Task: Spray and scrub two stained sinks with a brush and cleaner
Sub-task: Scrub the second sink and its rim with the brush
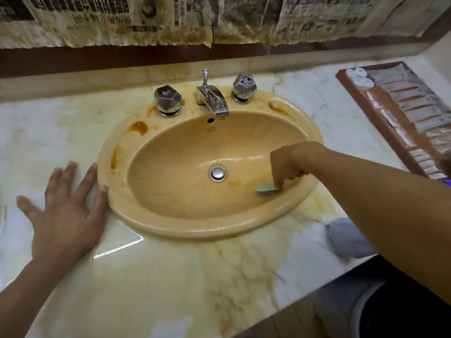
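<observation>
A tan oval sink [170, 230] is set into a marble counter, with brown rust stains on its left and back rim. My right hand [288, 164] reaches into the bowl and grips a small pale green brush [265, 187], its head pressed against the lower right wall near a faint brown stain. The chrome drain plug [218, 173] lies just left of the brush. My left hand [66, 206] rests flat on the counter, fingers spread, thumb touching the sink's left rim. No spray bottle is in view.
A chrome tap [212, 98] with two faceted knobs [168, 100] [244, 87] stands behind the bowl. A brown tray [380, 120] of sachets sits at the right. A grey cloth [346, 240] lies by the counter's front right edge. Stained newspaper [146, 18] covers the wall.
</observation>
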The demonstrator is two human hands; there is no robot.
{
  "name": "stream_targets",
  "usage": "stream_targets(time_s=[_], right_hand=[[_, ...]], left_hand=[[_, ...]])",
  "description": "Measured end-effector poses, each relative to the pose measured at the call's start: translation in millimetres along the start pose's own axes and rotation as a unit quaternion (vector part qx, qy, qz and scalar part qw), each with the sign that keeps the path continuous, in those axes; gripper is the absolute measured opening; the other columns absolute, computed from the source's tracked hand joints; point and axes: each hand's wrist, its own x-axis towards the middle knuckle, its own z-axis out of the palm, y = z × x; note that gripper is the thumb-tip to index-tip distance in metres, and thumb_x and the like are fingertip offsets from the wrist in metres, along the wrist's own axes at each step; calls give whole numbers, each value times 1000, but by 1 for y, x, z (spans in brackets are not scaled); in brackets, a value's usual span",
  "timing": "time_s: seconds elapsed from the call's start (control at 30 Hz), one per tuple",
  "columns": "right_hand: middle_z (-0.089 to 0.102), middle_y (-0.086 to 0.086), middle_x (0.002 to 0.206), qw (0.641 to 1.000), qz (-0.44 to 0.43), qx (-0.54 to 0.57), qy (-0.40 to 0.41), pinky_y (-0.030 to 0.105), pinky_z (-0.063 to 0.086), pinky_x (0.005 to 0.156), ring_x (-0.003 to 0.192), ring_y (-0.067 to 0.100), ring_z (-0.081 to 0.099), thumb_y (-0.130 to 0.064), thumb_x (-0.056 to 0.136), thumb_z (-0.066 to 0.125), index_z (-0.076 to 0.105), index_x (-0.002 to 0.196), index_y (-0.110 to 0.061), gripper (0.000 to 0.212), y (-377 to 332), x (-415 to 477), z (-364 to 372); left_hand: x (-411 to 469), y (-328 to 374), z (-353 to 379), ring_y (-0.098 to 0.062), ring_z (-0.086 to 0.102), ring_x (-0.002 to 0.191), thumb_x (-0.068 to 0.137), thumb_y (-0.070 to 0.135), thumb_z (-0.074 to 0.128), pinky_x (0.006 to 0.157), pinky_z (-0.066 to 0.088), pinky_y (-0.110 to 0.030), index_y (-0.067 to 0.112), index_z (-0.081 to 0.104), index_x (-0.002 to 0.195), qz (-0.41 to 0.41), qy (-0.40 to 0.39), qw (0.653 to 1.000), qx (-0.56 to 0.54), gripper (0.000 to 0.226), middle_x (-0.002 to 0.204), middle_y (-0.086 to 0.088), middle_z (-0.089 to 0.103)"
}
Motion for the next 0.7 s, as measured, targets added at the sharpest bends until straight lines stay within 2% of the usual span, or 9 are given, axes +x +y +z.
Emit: stream_targets(time_s=[0.1,0.17,0.23,0.27,0.33,0.4,0.5,0.63,0.7], right_hand=[[48,-1,80,990,21,-84,114,33,47,67,72,21,52,-17,88,68,53,83,-15,16,14,-2,-1],[55,1,88,993,7,-75,89,32,48,64,74,22,57,-25,87,71,58,91,-14,17,20,0,4],[66,2,90,998,-8,-45,35,29,49,57,68,21,62,-34,82,78,65,88,-15,24,25,3,3],[66,2,89,998,-7,-50,44,28,49,56,68,20,62,-33,83,78,65,89,-16,23,28,4,1],[54,-2,85,988,2,-102,115,29,48,61,75,21,59,-26,88,68,62,97,-16,14,35,5,-2],[53,-3,92,979,-7,-126,158,32,49,68,86,23,59,-26,91,63,63,110,-20,20,43,11,2],[60,-5,109,989,-56,-79,116,29,49,73,94,19,61,-39,88,73,71,120,-31,34,54,17,5],[58,-11,99,989,-73,-65,107,25,45,63,84,13,61,-44,85,76,72,120,-35,37,66,17,-8],[50,-10,101,985,-76,-98,117,27,49,70,88,14,55,-47,85,74,71,122,-36,39,65,20,-10]], left_hand=[[1,-2,2,-21,12,154,102,70,12,116,17,-74,45,19,159,4,7,1000,6,63,167,-5,20],[3,-5,3,-23,13,154,102,69,13,117,17,-73,42,24,159,16,9,1000,13,64,167,-8,22],[5,-7,5,-24,12,154,103,68,13,117,17,-73,42,25,159,16,7,1000,22,63,167,-8,22],[5,-8,5,-24,12,155,103,68,13,117,17,-73,42,25,159,16,5,1000,24,63,167,-8,22],[4,-7,5,-23,11,155,102,69,13,118,16,-73,43,22,159,15,6,1000,21,63,168,-7,21],[3,-5,3,-20,9,155,101,70,12,118,15,-72,45,19,159,8,3,1000,15,63,168,-5,19],[3,-4,3,-18,7,155,101,70,12,119,15,-71,45,19,159,5,-1,1000,9,64,168,-5,19],[4,-5,3,-20,9,155,102,69,13,117,17,-72,44,21,159,12,6,1000,11,63,167,-6,21],[4,-5,4,-21,10,155,102,68,14,117,18,-73,44,22,159,11,10,1000,10,62,167,-5,22]])
